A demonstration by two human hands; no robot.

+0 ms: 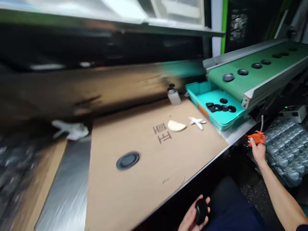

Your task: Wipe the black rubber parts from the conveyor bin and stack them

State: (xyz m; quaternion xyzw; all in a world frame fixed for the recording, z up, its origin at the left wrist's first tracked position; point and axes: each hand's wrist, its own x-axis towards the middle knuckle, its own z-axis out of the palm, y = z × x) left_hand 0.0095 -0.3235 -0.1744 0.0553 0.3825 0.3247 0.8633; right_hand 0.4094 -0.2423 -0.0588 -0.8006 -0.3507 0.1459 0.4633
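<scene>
My left hand (191,218), low in the view in front of the bench edge, is closed around a black round part (201,210). Out to the right, my right hand (258,152) grips an orange air blow gun (259,138) with a pale nozzle pointing up. On the cardboard sheet (144,192) lies a flat dark disc (127,160), away from both hands. A cream half-round pad (176,125) and a small white crossed piece (197,122) rest farther back on the cardboard.
A green conveyor (269,73) carries several black round parts toward a teal tray (223,125) holding more. Clear plastic blister trays (286,150) are stacked at right. A small bottle (174,97) stands at the back; a white glove-like item (71,130) lies left.
</scene>
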